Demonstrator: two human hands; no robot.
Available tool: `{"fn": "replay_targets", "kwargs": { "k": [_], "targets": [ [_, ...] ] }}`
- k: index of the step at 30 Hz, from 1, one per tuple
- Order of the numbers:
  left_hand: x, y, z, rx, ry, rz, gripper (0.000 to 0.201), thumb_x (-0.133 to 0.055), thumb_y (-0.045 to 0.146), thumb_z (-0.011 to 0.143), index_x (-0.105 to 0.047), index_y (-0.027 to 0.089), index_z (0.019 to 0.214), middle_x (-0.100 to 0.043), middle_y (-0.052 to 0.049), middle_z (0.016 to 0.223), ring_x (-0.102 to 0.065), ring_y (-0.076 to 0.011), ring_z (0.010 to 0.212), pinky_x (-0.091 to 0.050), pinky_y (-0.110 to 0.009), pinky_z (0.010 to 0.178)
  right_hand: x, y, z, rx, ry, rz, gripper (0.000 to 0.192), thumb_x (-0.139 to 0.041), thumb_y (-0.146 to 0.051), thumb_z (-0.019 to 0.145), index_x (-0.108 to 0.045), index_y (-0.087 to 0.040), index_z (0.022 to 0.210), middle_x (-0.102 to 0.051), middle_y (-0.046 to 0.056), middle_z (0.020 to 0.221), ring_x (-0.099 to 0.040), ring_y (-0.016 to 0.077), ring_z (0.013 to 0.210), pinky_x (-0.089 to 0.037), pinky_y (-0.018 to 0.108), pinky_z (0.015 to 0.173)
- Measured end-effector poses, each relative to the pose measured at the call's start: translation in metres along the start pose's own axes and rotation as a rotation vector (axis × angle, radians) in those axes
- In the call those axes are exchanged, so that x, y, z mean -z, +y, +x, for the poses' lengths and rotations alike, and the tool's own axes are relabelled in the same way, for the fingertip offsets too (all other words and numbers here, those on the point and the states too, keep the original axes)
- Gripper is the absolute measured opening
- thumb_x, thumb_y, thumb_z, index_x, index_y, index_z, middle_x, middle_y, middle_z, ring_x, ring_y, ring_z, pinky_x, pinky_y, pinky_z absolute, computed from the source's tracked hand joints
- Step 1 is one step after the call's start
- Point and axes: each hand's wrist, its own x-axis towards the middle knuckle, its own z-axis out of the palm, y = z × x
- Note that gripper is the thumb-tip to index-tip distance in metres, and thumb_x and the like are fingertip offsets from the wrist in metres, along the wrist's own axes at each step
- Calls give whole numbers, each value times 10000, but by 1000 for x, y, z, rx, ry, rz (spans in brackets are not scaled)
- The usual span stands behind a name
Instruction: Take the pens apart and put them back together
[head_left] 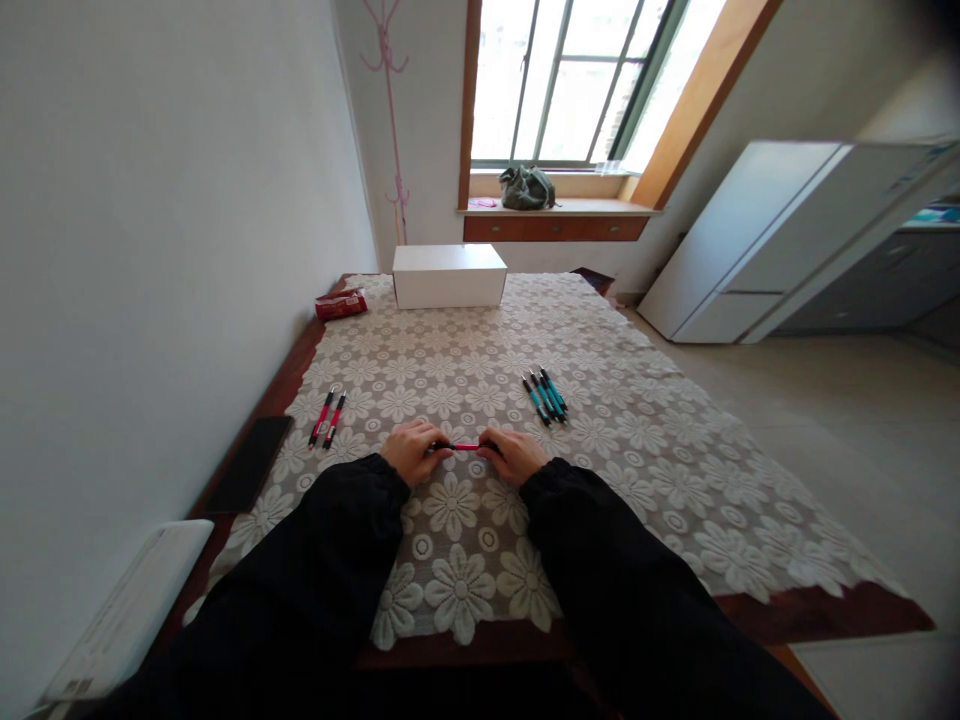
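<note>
A pink and black pen [466, 447] lies level between my two hands, just above or on the lace tablecloth [450, 505]; I cannot tell which. My left hand [412, 450] pinches its left end, and my right hand [514, 455] grips the other end. Only the pink middle shows clearly, since fingers cover much of the ends. Left of my hands, two more pink and black pens [328, 420] rest side by side on the cloth. To the right lies a group of several teal and black pens [546, 397], roughly parallel.
At the far end of the table stands a white box [450, 278], with a dark red packet [341, 304] to its left. A black flat device [250, 465] lies along the left edge, near a white object [131, 610]. A wall runs close along the left.
</note>
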Motion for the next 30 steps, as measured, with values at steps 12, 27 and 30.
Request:
{"fn": "replay_targets", "kwargs": {
  "k": [12,27,30],
  "targets": [
    [0,-1,0,-28,2,8,213,-572,399,904,-692,223,902,-672,-53,991,-592,-205,959,-464,-351,867,0,0,1,3,-9,13,164,-534,-328,941,-616,-204,1012,-683,55,956,-623,175,865,-423,263,758],
    [1,1,0,-4,-21,12,216,-658,412,842,-678,227,953,-681,-46,973,-586,-224,962,-456,-367,866,1,0,0,-7,-5,0,167,-538,-330,938,-619,-206,1015,-677,55,958,-618,176,867,-421,268,753],
    [1,1,0,17,-25,23,181,-667,384,838,-674,219,911,-680,-45,942,-587,-221,943,-456,-364,848,1,-1,0,-5,-9,-3,170,-535,-328,942,-620,-202,1018,-677,55,954,-617,175,864,-422,268,756]
  ]
}}
